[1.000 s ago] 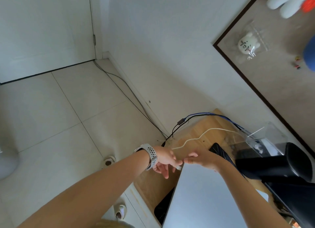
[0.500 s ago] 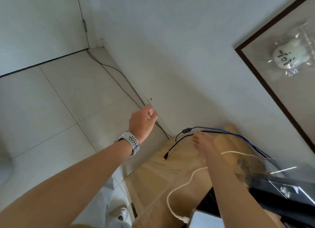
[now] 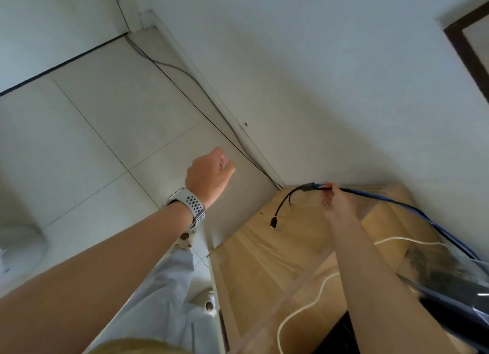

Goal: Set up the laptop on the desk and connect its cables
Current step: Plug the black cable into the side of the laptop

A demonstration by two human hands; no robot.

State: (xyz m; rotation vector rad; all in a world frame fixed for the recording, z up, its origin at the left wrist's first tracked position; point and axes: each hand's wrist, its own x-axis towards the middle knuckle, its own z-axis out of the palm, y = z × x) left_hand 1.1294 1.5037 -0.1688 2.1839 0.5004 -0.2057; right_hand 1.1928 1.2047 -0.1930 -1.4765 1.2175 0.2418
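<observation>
cable (image 3: 296,200) looks light and floppy, draped over the desk's (image 3: 264,261) far corner by the wall, so i'd grab near the stiff plug. right hand (image 3: 337,204) pinches it just behind the splitter; left hand (image 3: 207,176) hangs beside the desk, fingers loosely curled, holding nothing.

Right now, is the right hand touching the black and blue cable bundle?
Touching. The head view shows the right hand pinching the black and blue cable bundle at its fingertips, just behind the black junction, above the wooden desk.
</observation>
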